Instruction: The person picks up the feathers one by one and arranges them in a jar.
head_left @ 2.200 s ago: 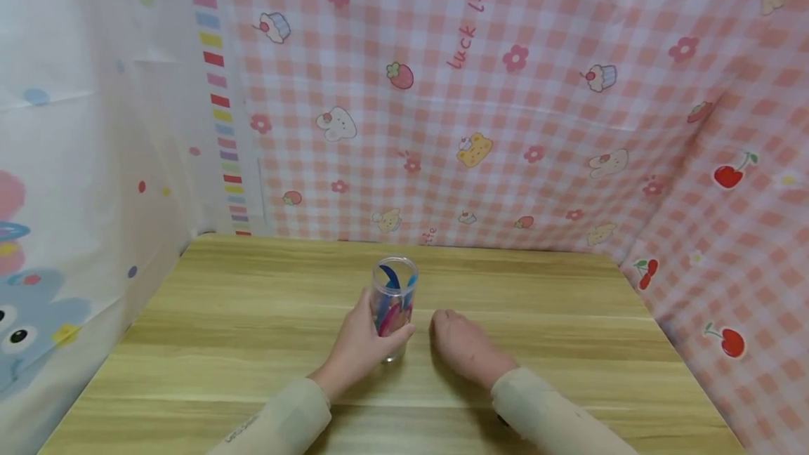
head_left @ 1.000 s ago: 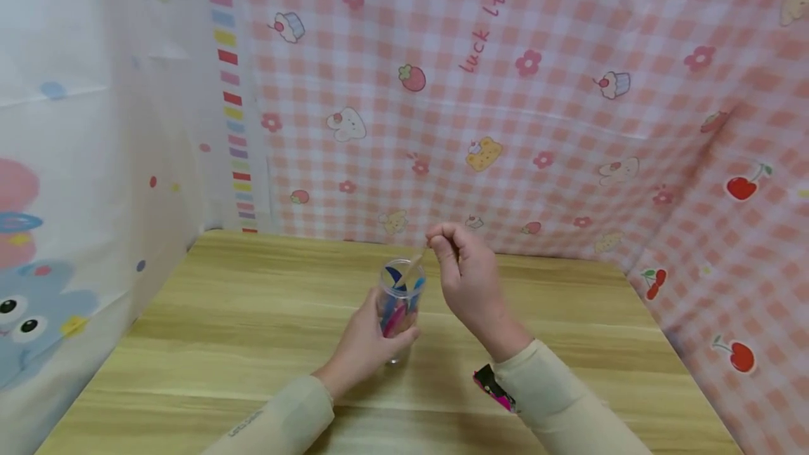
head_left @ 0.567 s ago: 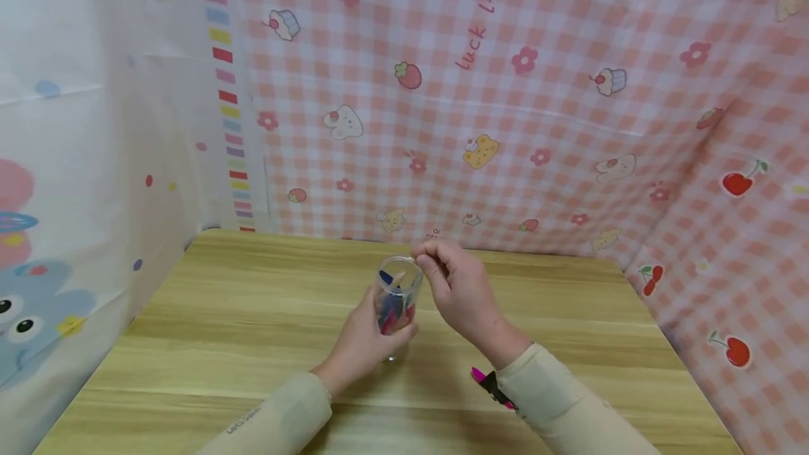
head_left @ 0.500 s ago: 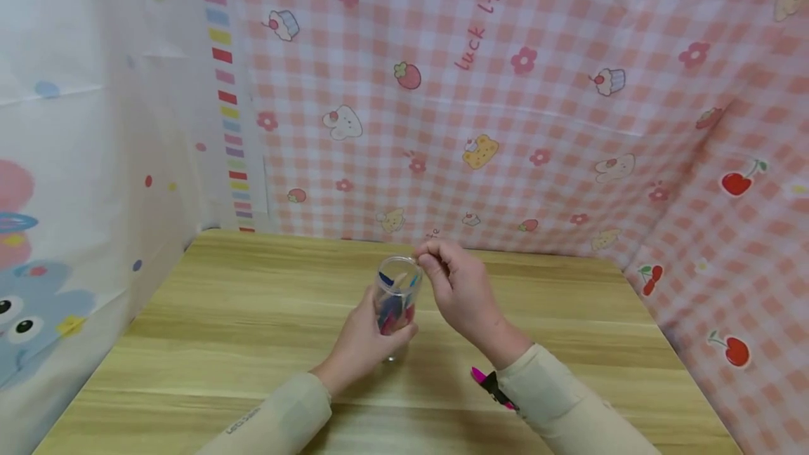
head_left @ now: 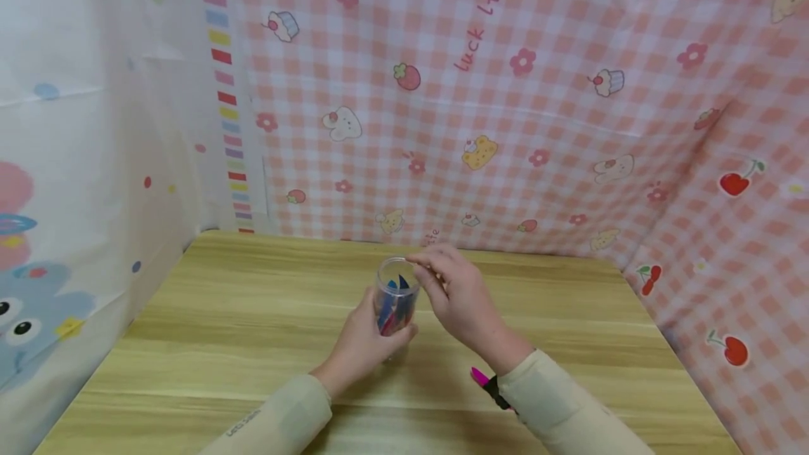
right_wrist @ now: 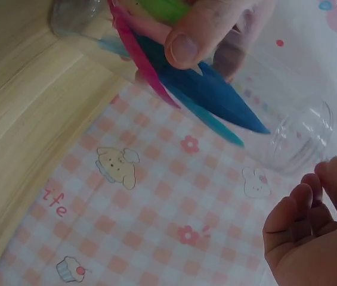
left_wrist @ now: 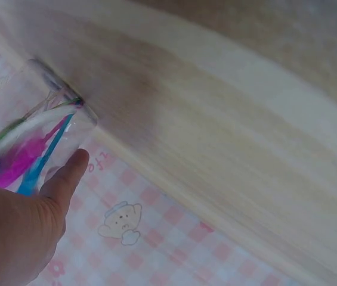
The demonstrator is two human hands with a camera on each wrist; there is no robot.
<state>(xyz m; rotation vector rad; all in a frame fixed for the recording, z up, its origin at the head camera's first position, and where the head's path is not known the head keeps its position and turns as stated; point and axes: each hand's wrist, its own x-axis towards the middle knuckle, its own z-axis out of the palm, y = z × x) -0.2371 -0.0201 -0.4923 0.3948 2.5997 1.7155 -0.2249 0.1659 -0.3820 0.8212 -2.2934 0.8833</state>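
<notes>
A clear plastic jar (head_left: 397, 293) stands in the middle of the table, holding several coloured craft feathers. My left hand (head_left: 363, 343) grips it round the side, thumb across the front. Blue feathers (right_wrist: 216, 98) point up towards the jar's mouth in the right wrist view, beside a magenta feather (right_wrist: 144, 62). In the left wrist view a white feather (left_wrist: 28, 128) shows through the plastic. My right hand (head_left: 458, 293) is at the jar's rim, on the right. Its thumb and index finger pinch the rim, the other fingers curled.
The wooden table (head_left: 265, 328) reaches back to a pink checked cloth (head_left: 379, 125) hanging behind. A white printed cloth (head_left: 82, 125) closes off the left side. A black and magenta strap (head_left: 489, 388) shows at the right cuff.
My right hand rose from the table, brought a thin tan piece into the jar's mouth, then came down to the rim. The feathers inside have shifted. My left hand kept its grip.
</notes>
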